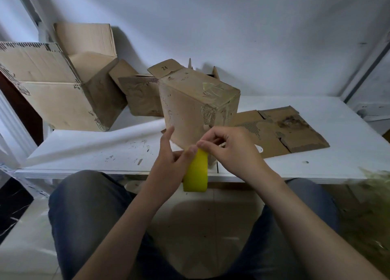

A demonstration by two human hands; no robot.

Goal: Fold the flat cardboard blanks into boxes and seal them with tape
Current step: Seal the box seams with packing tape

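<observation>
Denim-clad knees (84,216) lowest in view, under front edge of white table (84,151). Left hand (168,155) gripping yellow roll of tape (196,174), roll on edge at table front; index finger out, touching tilted brown cardboard box (190,106). Right hand (232,151) curled, fingertips pinching roll's upper rim. Box leaning on table just behind both hands, clear tape over upper corner. Flat cardboard blank (278,130) lying right of box. Large open carton (52,90) far left.

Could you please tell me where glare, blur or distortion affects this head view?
Head view: glare glints off the clear tape on the tilted box; the wide lens splays the shelf post outward; the greenish mass at right is blurred.
</observation>
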